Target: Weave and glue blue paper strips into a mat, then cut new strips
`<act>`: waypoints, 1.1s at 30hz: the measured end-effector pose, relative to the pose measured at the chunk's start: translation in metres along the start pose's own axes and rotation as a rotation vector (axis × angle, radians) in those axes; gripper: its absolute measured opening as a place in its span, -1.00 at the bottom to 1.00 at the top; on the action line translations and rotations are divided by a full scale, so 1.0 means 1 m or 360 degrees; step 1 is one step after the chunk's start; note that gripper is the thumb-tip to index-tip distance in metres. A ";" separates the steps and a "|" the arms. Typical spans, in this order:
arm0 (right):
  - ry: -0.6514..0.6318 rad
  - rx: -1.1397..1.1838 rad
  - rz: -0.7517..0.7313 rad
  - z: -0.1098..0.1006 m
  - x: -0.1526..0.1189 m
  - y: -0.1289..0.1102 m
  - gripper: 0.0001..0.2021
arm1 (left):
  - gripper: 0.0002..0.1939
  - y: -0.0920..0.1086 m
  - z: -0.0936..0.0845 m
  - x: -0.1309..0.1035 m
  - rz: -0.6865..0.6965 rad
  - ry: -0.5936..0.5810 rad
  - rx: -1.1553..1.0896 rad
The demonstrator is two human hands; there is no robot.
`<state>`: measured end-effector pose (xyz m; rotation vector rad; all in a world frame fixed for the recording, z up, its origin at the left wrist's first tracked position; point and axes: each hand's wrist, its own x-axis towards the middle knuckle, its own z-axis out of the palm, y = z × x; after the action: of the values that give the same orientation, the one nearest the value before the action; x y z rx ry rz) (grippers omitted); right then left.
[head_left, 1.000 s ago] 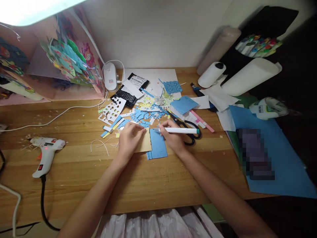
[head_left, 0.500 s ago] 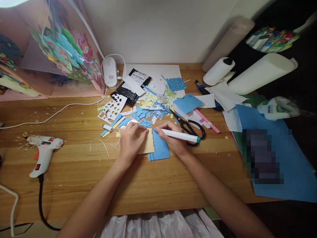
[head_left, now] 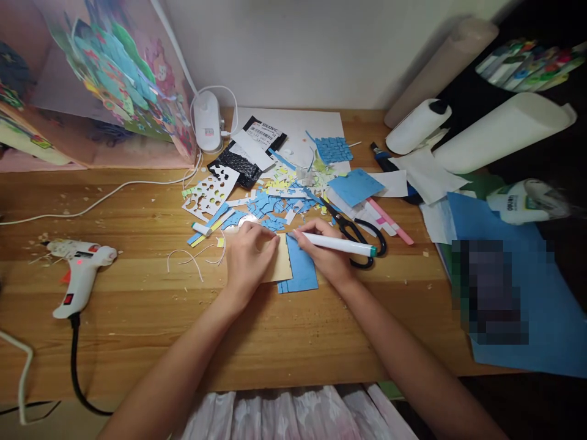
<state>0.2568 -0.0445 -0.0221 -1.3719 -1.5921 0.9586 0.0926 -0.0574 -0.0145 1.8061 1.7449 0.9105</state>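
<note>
My right hand (head_left: 326,250) is closed around a white marker (head_left: 342,244) with a green end, its tip down at the top of a blue sheet (head_left: 302,266). Dark lines show along the blue sheet's lower left. Overlapping that sheet from the left lies a pale yellow card (head_left: 280,264). My left hand (head_left: 250,256) pinches the upper part of the card, thumb and fingers together. The marker's cap (head_left: 201,229) rests to the left of my left hand. Black-handled scissors (head_left: 352,235) lie just beyond my right hand.
A glue gun (head_left: 79,269) lies at the left, its red light on. Blue and yellow paper scraps (head_left: 266,205) cover the desk beyond my hands. A white power adapter (head_left: 207,122) stands near the wall. White rolls (head_left: 499,131) and a large blue sheet (head_left: 559,299) are at the right.
The whole view has shifted slightly. The marker tip stays near the top of the blue sheet beside the card's edge; both hands keep their grips.
</note>
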 end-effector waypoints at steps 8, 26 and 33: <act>-0.0013 -0.0036 -0.0038 0.000 0.000 0.002 -0.83 | -0.96 -0.001 0.000 0.000 0.0031 0.0021 -0.0039; -0.0044 0.0045 0.0015 -0.001 0.000 0.003 -0.81 | -0.96 -0.005 0.001 0.003 0.0052 0.0004 -0.0102; -0.0105 0.0094 0.0017 -0.002 0.000 0.002 -0.80 | -0.97 -0.004 0.001 0.004 0.0048 0.0000 -0.0077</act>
<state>0.2593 -0.0446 -0.0231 -1.3218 -1.5938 1.0591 0.0901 -0.0529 -0.0176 1.8056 1.6857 0.9567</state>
